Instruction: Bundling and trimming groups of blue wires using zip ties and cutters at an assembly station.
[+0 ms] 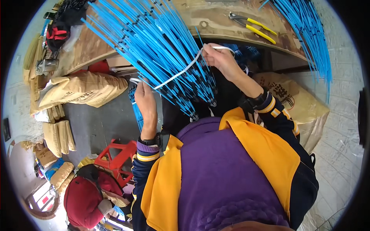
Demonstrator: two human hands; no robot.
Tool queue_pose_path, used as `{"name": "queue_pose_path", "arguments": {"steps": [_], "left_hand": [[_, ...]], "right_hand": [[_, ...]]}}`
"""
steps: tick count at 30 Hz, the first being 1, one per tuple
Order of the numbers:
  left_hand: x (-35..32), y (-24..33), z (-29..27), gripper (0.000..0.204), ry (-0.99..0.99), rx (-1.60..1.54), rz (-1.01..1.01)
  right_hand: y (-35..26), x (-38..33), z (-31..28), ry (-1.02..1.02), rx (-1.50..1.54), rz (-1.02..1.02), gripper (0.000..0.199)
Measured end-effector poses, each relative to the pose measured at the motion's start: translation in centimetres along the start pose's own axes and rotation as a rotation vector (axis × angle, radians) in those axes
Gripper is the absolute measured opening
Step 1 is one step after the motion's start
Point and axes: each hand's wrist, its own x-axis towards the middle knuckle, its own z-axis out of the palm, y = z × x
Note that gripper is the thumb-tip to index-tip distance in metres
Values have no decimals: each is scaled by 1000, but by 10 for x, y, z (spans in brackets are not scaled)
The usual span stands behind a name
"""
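Note:
A thick bundle of thin blue rods with black bands and dark ends (154, 42) leans from the table edge toward my lap. Across its near part runs a white strap (178, 74). My left hand (145, 102), left of the bundle, has its fingers closed on one end of the strap. At the right side my right hand (222, 61) pinches the strap higher up, and the loose end loops out past it. How the strap passes behind the rods is hidden.
On the wooden table (216, 15) lie yellow-handled pliers (254, 27). More blue rods (308, 38) overhang its right end. Brown sacks (86, 89) stand at left and right. A red stool (115, 159) and a person in a red hood (83, 200) are at lower left.

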Motion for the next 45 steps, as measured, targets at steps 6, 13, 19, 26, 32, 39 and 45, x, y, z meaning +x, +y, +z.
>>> {"name": "queue_pose_path", "arguments": {"steps": [6,13,19,26,32,39,45], "left_hand": [[-15,-5,8,32,46,-21,-108],[-26,-11,15,33,85,-333,-198],[-42,11,23,39,179,-472,-274],[-33,43,36,38,274,-825,-267],[-39,-14,32,38,213,-1098,-588],[-21,-17,43,30,51,-705,-550],[-14,-6,58,32,81,-985,-458]], "right_hand": [[-7,-8,4,91,-596,-257,28],[17,-4,4,352,-857,-813,26],[39,3,12,400,7,-369,25],[31,3,28,424,105,-278,26],[43,6,12,359,-87,-147,28],[52,27,-9,217,86,65,21],[41,44,6,154,-102,50,24]]}}
